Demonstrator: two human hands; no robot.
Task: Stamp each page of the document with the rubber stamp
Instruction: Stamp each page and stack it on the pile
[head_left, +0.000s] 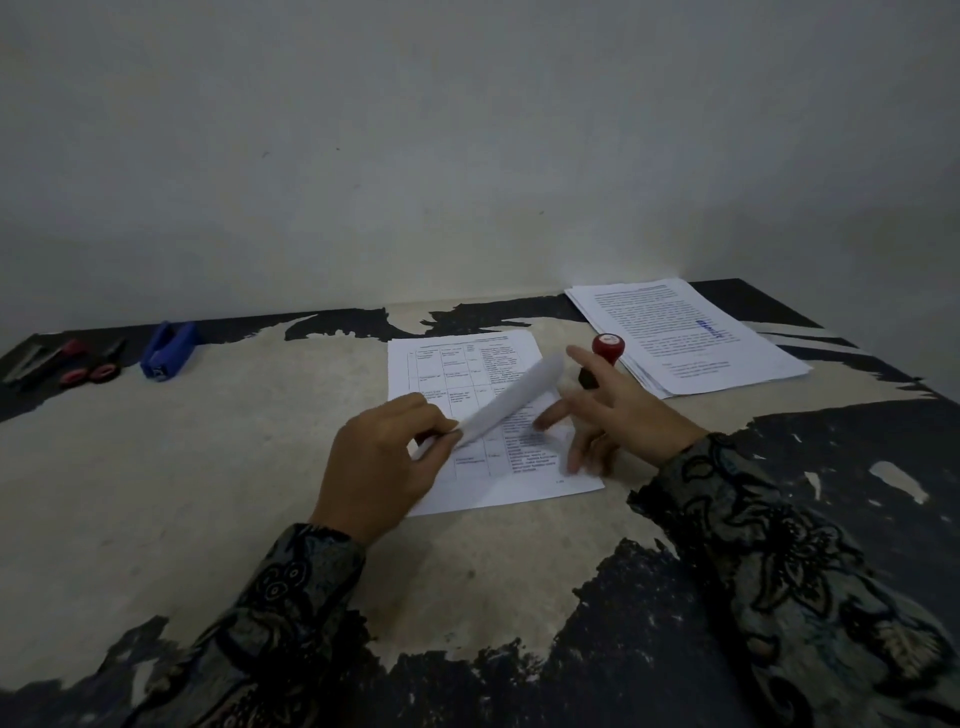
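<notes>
On the far-left table edge: scissors (88, 364) and a blue stapler (169, 351) lie side by side.
Left hand (382, 467): pinches a lifted sheet (514, 402) by its near edge.
Document (457, 374): lies flat at centre, table printed on top page.
Right hand (618, 410): fingers spread and relaxed over the document, gripping nothing.
Rubber stamp (605, 353): red-topped, just beyond the right hand.
Stamped stack (691, 332): far right.

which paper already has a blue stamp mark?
The top sheet of the right stack by the wall: blue mark near its right edge. The table-printed page and the lifted sheet show none.
</notes>
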